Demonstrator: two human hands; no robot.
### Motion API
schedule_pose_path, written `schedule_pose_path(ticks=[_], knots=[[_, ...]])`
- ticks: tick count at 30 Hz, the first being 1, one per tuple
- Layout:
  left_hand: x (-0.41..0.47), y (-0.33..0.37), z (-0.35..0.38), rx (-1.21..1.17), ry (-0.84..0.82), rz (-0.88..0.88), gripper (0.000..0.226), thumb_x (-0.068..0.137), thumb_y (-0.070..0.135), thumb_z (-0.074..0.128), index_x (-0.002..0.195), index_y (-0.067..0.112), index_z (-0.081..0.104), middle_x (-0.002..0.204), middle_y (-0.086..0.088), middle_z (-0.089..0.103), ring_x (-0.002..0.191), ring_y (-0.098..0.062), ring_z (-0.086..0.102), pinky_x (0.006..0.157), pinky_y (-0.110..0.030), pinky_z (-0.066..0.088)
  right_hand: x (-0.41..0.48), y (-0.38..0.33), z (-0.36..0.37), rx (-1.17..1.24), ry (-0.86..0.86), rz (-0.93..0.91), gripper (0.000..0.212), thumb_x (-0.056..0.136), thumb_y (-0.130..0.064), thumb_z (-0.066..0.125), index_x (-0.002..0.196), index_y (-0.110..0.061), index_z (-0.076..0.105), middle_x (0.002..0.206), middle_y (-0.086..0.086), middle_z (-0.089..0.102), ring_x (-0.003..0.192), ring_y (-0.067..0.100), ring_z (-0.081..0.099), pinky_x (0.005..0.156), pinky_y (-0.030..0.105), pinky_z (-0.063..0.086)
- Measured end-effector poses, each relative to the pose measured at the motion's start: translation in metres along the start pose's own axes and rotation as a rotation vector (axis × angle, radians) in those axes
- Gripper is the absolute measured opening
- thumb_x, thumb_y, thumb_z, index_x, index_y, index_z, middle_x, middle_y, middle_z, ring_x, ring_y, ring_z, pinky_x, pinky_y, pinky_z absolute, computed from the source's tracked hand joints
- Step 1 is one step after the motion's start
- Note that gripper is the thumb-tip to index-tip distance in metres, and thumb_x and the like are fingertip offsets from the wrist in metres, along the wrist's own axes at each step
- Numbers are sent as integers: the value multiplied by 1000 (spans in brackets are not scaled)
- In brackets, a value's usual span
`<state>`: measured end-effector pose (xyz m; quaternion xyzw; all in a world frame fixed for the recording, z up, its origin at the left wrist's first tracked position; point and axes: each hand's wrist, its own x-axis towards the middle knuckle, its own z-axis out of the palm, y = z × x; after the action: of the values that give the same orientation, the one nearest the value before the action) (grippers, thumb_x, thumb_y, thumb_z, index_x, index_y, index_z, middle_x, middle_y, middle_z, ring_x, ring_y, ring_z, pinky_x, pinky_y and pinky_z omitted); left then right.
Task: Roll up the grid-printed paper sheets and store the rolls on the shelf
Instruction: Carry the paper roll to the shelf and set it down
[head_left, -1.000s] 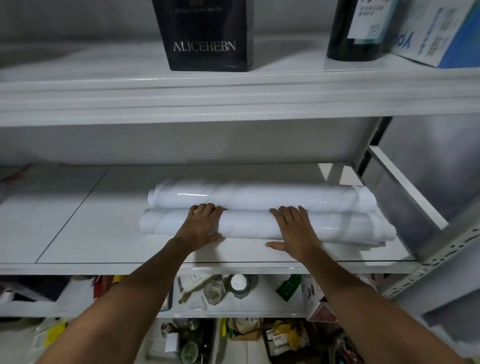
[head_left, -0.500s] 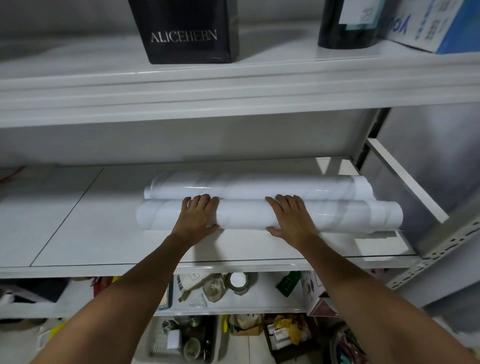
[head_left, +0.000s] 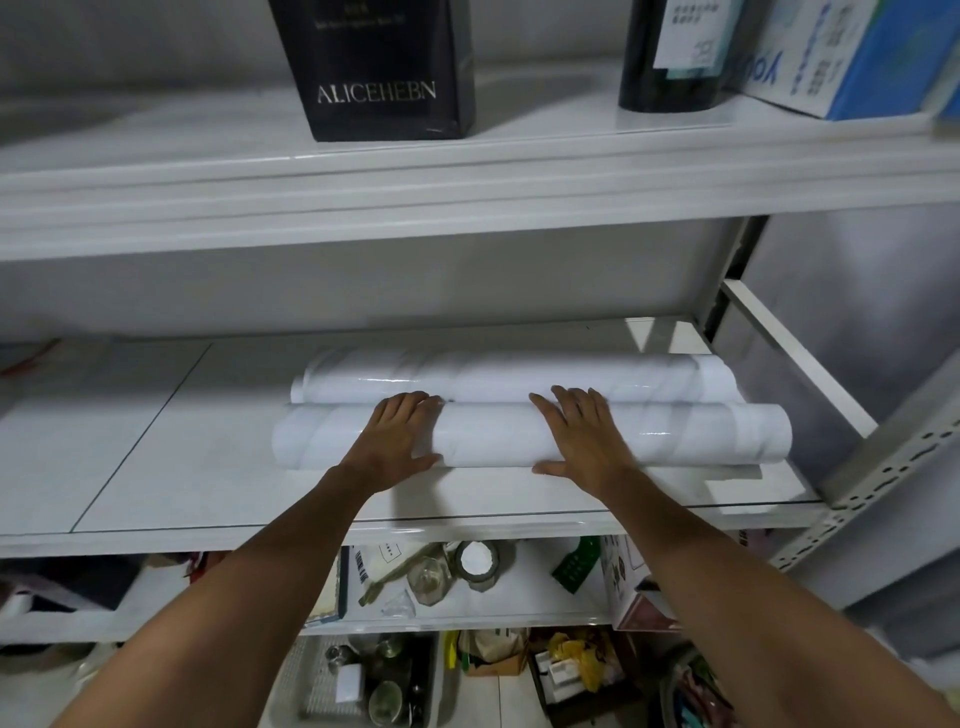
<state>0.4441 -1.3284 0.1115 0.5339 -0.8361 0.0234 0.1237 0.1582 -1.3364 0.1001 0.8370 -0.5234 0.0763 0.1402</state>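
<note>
We're at the white shelf (head_left: 130, 457) now, the middle tier of a tall rack, and this is the storing step, right at its close. Two rolls lie side by side along that tier, lengthwise across the view: the rear roll (head_left: 519, 371) sits deeper in, and the front roll (head_left: 488, 436) rests just before it, the two touching along their length, with the front one reaching a little further right, toward the rack's upright. Both look glossy and white; any grid print is too faint to make out here. On that front roll, both hands are down flat: the left hand (head_left: 397, 441) spread open with its fingers draped over the top and its thumb low on the near side, the right hand (head_left: 584, 436) likewise open, palm pressing, thumb tucked at the roll's lower edge. No clench anywhere, just open palms steadying it. Judging from this, the roll is placed and only needs settling: the next move calls for a gentle push to seat it against its neighbour, then lifting both palms off evenly, so the springy paper neither uncoils nor trundles toward the front lip of the shelf.
</note>
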Motion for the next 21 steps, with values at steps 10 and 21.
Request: schedule_pose_path(ticks=[10,21], knots=[[-5,5,0,-2,-10,7,74,74,43,68,134,14,37,130,-7,45,121,-28,39,104,-39,28,-9,-3,-2,-3,-20,-11,92,62,-62,73,133,-10,49,127,19,55,110,37,54,99,52,41],[-11,9,-5,-16,-26,16,74,71,37,72,133,15,37,130,-7,44,121,-27,38,104,-38,27,-12,-9,-4,-19,-8,-27,94,55,-61,78,131,-12,52,123,17,58,106,36,57,96,52,44]])
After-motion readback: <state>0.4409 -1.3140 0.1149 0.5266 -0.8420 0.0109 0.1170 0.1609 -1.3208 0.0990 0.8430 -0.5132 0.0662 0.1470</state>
